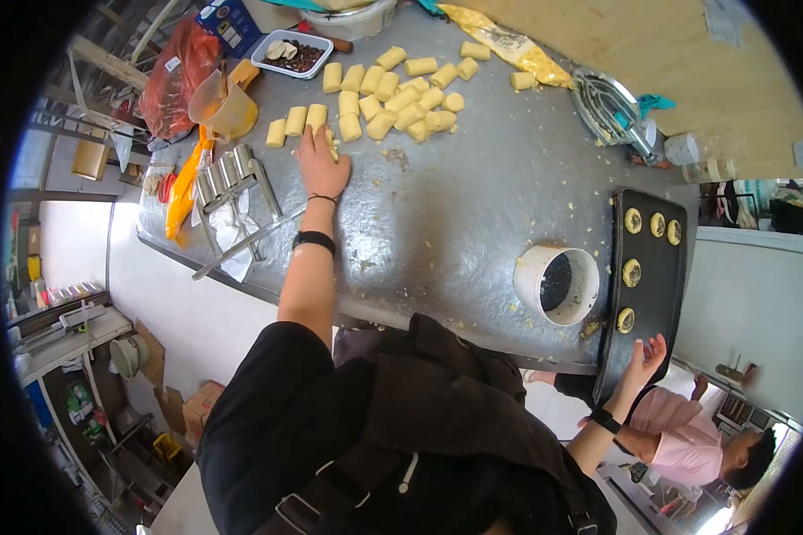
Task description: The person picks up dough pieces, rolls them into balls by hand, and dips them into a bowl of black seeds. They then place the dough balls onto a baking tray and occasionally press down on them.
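At the near edge of a group of pale yellow dough cylinders (410, 95), my left hand (322, 168) has its fingers bent round one dough piece (333, 143), which they partly hide. Other dough pieces stand or lie just beyond those fingers. My right hand (644, 361) is beside the near end of a black baking tray (656, 285), its fingers apart and nothing in them. Several round, dark-topped pastries (632, 273) sit on the tray. Left of it stands a white tub (528, 278) with dark contents.
A metal roller cutter (241, 183) lies at the table's left edge, near an orange-stained jug (227, 107). Behind are a tray of dark filling (292, 55) and a yellow piping bag (517, 49). A wire whisk (602, 107) lies back right. Another person (687, 437) is at lower right.
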A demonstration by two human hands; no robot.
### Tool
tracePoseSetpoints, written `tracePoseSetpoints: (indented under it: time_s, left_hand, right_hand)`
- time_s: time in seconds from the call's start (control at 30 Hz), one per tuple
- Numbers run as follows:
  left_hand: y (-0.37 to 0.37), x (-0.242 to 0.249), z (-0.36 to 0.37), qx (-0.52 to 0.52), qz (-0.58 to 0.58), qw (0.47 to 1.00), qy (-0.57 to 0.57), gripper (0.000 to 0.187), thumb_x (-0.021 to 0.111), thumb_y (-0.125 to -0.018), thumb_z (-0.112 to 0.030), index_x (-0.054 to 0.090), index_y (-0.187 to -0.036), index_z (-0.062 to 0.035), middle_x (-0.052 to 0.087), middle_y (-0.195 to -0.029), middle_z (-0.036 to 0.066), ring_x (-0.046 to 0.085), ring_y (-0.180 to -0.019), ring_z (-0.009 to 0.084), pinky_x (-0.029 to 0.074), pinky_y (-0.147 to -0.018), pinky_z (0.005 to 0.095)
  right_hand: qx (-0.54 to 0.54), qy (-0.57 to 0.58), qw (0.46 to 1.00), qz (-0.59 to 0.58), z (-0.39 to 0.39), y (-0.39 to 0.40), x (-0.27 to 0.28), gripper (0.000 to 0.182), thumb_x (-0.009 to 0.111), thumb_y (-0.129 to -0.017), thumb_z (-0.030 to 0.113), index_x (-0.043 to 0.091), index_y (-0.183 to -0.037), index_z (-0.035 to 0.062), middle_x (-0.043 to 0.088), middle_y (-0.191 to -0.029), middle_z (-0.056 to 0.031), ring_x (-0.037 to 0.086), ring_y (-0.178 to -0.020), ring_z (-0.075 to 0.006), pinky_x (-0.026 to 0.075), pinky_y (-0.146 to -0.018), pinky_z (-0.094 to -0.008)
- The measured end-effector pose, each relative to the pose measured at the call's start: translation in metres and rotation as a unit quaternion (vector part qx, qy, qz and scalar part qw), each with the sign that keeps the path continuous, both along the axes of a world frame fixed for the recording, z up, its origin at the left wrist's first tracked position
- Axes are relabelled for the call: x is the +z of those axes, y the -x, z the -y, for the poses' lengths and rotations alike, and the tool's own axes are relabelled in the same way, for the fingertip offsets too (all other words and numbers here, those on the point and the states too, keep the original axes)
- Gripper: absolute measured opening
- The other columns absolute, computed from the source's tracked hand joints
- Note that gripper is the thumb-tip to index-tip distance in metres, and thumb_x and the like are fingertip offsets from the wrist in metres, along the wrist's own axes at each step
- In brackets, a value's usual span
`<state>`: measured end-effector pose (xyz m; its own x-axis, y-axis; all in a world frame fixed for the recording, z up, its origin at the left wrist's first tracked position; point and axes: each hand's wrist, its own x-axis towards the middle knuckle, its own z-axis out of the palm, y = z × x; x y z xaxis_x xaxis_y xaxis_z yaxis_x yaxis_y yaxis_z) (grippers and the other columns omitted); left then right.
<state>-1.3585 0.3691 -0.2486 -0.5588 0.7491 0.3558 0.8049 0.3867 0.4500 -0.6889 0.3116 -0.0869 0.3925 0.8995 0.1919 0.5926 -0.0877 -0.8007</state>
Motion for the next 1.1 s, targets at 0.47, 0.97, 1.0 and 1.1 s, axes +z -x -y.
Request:
tracePoseSetpoints:
  time_s: [0.47,0.97,1.0,1.1]
  left_hand:
    - [0.004,-0.012,-0.012,0.012,0.009,0.999,-0.044,0.044,0.073,-0.072,-0.022,0.063,-0.109,-0.0005,0.039,-0.135,0.027,0.042,-0.12,0.043,0.038,-0.101,0.0456]
    - [-0.103,0.032,0.059,-0.103,-0.03,0.994,0.028,0.061,0.076,-0.067,-0.044,0.061,-0.115,-0.0089,0.05,-0.127,0.019,0.047,-0.115,0.0363,0.036,-0.098,0.0477]
    - [-0.105,0.028,0.054,-0.111,-0.01,0.994,0.021,0.062,0.077,-0.066,-0.045,0.061,-0.116,-0.0103,0.05,-0.128,0.018,0.047,-0.115,0.0356,0.036,-0.098,0.0477]
    - [-0.121,0.02,0.044,-0.121,-0.002,0.993,-0.003,0.055,0.076,-0.067,-0.042,0.063,-0.11,-0.0109,0.053,-0.12,0.014,0.049,-0.109,0.034,0.039,-0.094,0.0468]
  right_hand:
    - [0.054,0.011,0.996,-0.068,-0.015,0.015,0.004,0.047,0.061,-0.085,0.001,0.047,-0.129,0.0056,0.05,-0.119,-0.0084,0.048,-0.1,-0.0151,0.042,-0.09,-0.0291]
    - [0.057,-0.014,0.993,-0.099,0.007,0.011,0.008,0.046,0.06,-0.086,0.005,0.047,-0.131,0.0056,0.05,-0.119,-0.0066,0.048,-0.101,-0.0131,0.04,-0.088,-0.0271]
    - [0.063,-0.019,0.993,-0.094,0.006,0.013,0.008,0.045,0.061,-0.087,0.008,0.047,-0.13,0.0072,0.05,-0.118,-0.0048,0.048,-0.099,-0.0115,0.04,-0.084,-0.0256]
    - [0.079,-0.024,0.991,-0.103,0.005,0.011,0.005,0.044,0.061,-0.088,0.01,0.048,-0.13,0.009,0.051,-0.116,-0.0031,0.049,-0.098,-0.0099,0.041,-0.081,-0.0242]
